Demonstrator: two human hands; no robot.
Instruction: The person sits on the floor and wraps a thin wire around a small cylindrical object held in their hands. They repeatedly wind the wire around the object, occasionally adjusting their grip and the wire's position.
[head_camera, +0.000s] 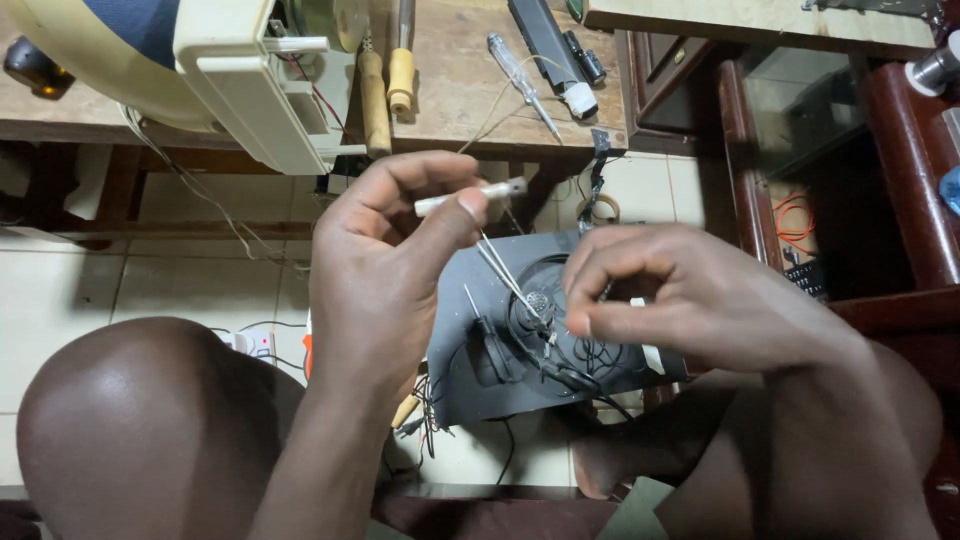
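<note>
White thin tool in my left hand, small wires in my right.

My left hand pinches a white, thin stick-shaped tool with a metal tip, held up over a dark grey flat plastic panel with a round grille. My right hand is closed on thin wires just above that panel. Behind, a clear-handled screwdriver lies on the wooden bench.
</note>
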